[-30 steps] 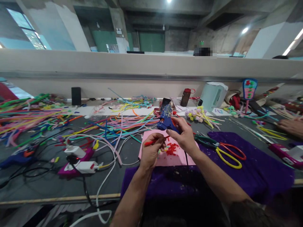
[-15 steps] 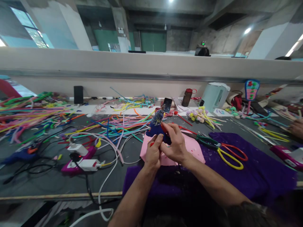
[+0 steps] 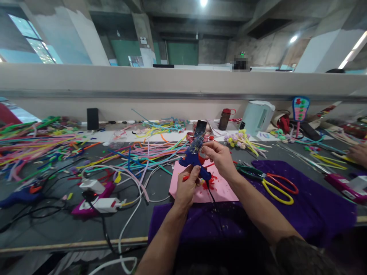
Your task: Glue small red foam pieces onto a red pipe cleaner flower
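A blue glue gun (image 3: 190, 157), its nozzle end wrapped in glue-spotted clear material, points up and away over a pink sheet (image 3: 176, 185). My left hand (image 3: 185, 187) is closed at its near side, thumb against the gun, with a small red piece (image 3: 185, 178) sticking out of the fingers. Whether this hand also bears the gun's weight I cannot tell. My right hand (image 3: 220, 156) pinches thumb and fingertips together beside the nozzle. What those fingertips hold is too small to make out. Red scraps (image 3: 210, 182) lie on the pink sheet.
Pliers with red and yellow handles (image 3: 279, 187) lie on purple cloth (image 3: 315, 206). Several colourful pipe cleaners (image 3: 149, 151) cover the left. White cords run from a power strip (image 3: 106, 194). A phone (image 3: 200, 129), bottle (image 3: 225, 118) and kettle (image 3: 258, 116) stand behind. Another person's hand (image 3: 358, 154) is at right.
My hands have come apart. The right hand has moved up and away to the nozzle, while the left has stayed low, uncovering the glue gun's handle and the red scraps.
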{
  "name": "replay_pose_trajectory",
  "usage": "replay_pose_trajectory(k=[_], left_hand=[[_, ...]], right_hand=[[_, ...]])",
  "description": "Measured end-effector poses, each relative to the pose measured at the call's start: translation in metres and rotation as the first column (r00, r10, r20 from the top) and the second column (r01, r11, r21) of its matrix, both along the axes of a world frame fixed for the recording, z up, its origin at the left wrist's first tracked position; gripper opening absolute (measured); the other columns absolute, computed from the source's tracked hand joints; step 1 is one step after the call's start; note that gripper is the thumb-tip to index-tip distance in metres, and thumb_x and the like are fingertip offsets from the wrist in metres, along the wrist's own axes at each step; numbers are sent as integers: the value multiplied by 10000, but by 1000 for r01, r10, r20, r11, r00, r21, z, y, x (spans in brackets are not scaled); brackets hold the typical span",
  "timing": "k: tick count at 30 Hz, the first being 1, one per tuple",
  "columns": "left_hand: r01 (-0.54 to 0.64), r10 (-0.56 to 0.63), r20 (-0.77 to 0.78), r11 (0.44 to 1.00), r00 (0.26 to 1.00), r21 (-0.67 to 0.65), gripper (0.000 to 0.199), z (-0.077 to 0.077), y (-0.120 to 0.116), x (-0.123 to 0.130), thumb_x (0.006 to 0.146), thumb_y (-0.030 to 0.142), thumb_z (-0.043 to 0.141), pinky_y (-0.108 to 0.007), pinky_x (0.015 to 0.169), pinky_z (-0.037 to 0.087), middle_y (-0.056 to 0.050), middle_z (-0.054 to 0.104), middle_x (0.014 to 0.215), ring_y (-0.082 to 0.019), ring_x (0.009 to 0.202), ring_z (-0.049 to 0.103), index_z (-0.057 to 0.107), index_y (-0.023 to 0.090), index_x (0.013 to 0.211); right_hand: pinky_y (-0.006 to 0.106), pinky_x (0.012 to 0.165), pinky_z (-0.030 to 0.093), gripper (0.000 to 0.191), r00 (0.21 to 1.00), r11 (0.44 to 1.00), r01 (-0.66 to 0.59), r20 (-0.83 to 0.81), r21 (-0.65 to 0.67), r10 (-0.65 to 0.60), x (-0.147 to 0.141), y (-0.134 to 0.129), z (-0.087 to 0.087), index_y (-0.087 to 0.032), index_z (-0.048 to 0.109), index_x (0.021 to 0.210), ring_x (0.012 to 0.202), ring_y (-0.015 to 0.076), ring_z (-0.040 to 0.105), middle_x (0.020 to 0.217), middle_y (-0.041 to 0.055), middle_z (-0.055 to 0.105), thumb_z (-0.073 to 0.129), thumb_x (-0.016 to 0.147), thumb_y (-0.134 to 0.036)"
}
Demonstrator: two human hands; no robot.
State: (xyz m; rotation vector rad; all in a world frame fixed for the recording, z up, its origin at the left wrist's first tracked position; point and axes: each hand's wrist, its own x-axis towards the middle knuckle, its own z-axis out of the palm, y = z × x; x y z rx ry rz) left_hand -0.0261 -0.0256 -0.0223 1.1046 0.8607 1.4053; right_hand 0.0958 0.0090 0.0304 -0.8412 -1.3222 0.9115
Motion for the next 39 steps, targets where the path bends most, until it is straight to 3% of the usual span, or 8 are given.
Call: replay_pose_trajectory(k=[7,11,14,18,25,30,34,39], left_hand=[[-75,112,-263,986,958,148,331,3,-5,-4,766,408,540,-204,449,296,45,458,485,-60,440,402,507,152,559],[-126,172,-297,977,939,170,374,6,-6,-5,757,387,559,-200,456,285,49,415,459,-53,443,381,467,150,484],[-123,147,-218,985,965,119,339,8,-5,-5,740,373,584,-191,436,288,46,438,458,-52,432,388,495,145,505],[-58,61,95,998,994,-27,274,6,1,-4,697,382,629,-182,403,314,7,555,560,-60,441,440,583,122,626],[233,-106,498,952,860,-199,252,8,5,-9,724,333,620,-201,519,468,-51,674,762,-109,590,600,650,134,876],[255,-104,538,942,837,-216,259,11,5,-11,748,322,597,-199,522,499,-59,676,755,-121,609,625,645,119,901],[223,-81,530,952,844,-210,250,12,6,-11,756,319,588,-182,501,497,-59,680,784,-123,629,634,643,122,900],[205,-94,471,960,877,-191,265,14,8,-7,755,338,583,-176,485,494,-48,671,722,-118,598,624,646,110,873]], right_hand=[[203,454,358,219,990,997,53,124,58,-60,6,3,2,-139,599,671,481,80,444,550,-17,535,588,725,-351],[200,445,314,156,967,979,147,188,142,-173,2,-1,9,-143,580,623,462,69,396,513,-35,481,568,718,-266],[201,462,323,110,947,952,196,208,235,-246,-2,-15,14,-150,572,611,476,70,403,525,-37,482,558,706,-204],[207,477,328,101,962,949,125,199,289,-187,5,-38,9,-159,566,617,502,75,415,575,-29,500,555,716,-179],[218,456,289,81,994,989,60,82,133,-71,42,-37,-23,-166,544,644,483,82,391,577,-26,489,577,712,-195],[232,439,253,244,999,999,-7,37,48,6,73,-54,-42,-170,443,567,447,81,357,531,-25,435,475,802,-228],[240,438,264,315,978,996,83,197,-37,-74,105,-88,-54,-165,450,541,443,82,368,524,-16,432,441,842,-254],[260,565,374,197,893,978,196,425,-68,-150,147,-134,-60,-173,574,693,570,122,493,597,4,517,471,837,-260]])
